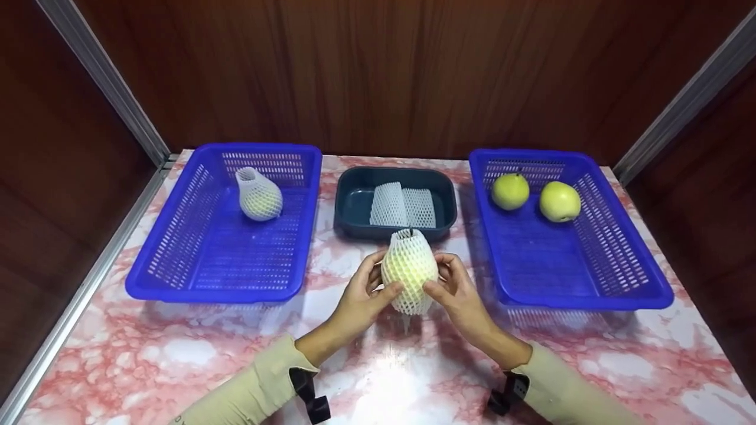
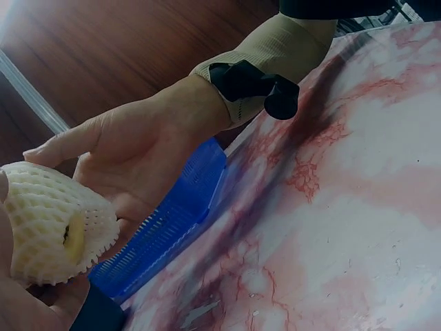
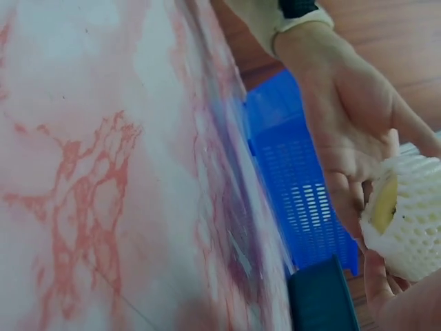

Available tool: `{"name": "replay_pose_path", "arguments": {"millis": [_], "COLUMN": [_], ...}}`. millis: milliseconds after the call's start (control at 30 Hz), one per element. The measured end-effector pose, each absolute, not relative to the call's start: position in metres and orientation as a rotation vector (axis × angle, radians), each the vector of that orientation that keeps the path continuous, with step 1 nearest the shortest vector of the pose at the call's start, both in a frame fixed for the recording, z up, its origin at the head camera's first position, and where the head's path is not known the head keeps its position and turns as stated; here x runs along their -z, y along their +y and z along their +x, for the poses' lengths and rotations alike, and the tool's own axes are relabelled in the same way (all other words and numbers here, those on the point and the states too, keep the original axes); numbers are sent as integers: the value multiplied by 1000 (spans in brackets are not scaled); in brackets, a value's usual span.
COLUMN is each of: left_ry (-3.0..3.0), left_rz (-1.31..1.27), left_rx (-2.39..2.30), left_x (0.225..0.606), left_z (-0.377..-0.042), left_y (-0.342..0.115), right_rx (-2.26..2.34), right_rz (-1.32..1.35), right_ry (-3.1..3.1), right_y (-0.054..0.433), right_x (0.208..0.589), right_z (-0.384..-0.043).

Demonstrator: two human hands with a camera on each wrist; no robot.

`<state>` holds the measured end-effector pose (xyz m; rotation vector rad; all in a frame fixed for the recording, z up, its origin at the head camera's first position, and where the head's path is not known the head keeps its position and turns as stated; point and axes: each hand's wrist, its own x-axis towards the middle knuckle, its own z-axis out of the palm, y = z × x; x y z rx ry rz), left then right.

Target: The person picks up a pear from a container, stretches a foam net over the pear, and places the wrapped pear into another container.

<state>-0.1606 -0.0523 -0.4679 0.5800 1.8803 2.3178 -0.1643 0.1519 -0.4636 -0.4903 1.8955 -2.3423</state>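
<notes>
In front of the dark green tub, both hands hold a yellow-green pear [image 1: 409,268] dressed in a white foam net sleeve. My left hand [image 1: 361,293] grips it on the left side, thumb at the front; my right hand [image 1: 465,295] grips it on the right in the same way. The stem pokes up at the sleeve's top opening. Both wrist views show the netted pear [image 2: 48,224] from its lower end, where a bare patch of yellow skin with a dark spot is visible through the opening.
The dark green tub [image 1: 354,200] contains white foam net sleeves [image 1: 401,205]. A blue basket [image 1: 218,293] on the left holds one netted pear [image 1: 261,198]. On the right, another blue basket [image 1: 585,301] holds two bare pears [image 1: 560,202]. Wood-look panels [image 1: 401,77] enclose the marbled table.
</notes>
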Motion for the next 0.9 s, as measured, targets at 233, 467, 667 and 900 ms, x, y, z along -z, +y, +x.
{"name": "replay_pose_path", "arguments": {"millis": [233, 467, 667, 900], "left_ry": [1901, 1901, 1847, 1926], "left_rz": [563, 517, 569, 602], "left_rx": [-2444, -2500, -2422, -2452], "left_x": [466, 466, 468, 467], "left_z": [-160, -162, -159, -158], "left_y": [-51, -50, -48, -49], "right_rx": [2349, 2444, 2395, 2436], "right_rz": [-432, -525, -493, -351], "right_ry": [1950, 1821, 1851, 1834], "right_y": [153, 151, 147, 149], "right_x": [459, 458, 457, 453], "right_z": [-166, -164, -162, -165]}}
